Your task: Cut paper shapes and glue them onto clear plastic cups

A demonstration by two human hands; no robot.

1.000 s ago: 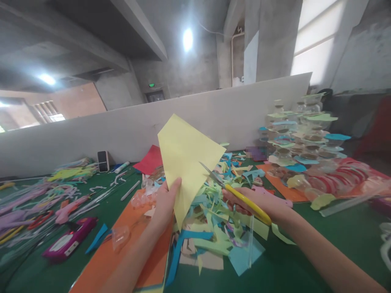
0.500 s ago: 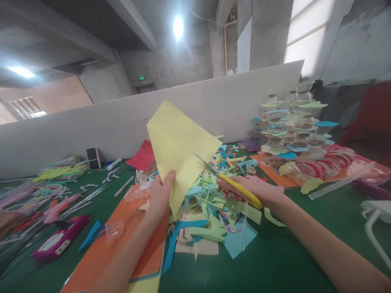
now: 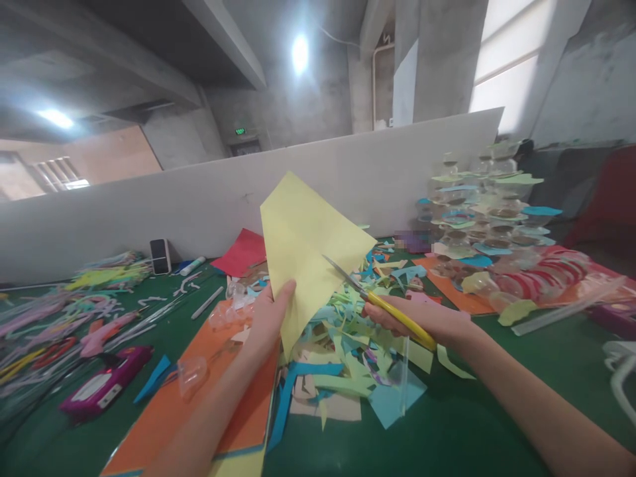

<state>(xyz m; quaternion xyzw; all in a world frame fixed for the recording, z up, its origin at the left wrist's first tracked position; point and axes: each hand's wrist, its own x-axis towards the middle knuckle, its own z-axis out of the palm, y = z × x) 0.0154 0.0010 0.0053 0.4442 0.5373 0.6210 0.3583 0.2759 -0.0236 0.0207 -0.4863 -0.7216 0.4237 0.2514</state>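
Note:
My left hand (image 3: 272,318) pinches the lower left edge of a sheet of yellow paper (image 3: 308,232), thumb in front and the other fingers behind it. The sheet stands up in the air, one corner pointing upward. In my right hand (image 3: 397,315) is a pair of scissors (image 3: 385,306) with yellow handles. Their blade lies against the right half of the sheet, its tip near the middle. Whether a second blade is behind the paper I cannot tell. Below both hands lies a heap of paper scraps (image 3: 348,351), mostly pale green, yellow and blue.
Orange card (image 3: 199,404) lies under my left forearm, with a clear plastic cup (image 3: 191,376) on it. A purple power strip (image 3: 106,384) and pipe cleaners (image 3: 34,324) are at left. Tiered plastic cups and paper (image 3: 501,212) stand at right, before a white partition (image 3: 209,192).
The view has shifted slightly, so everything sits a little farther right and lower. Both hands keep their hold, and the scissors stay at nearly the same place on the yellow paper.

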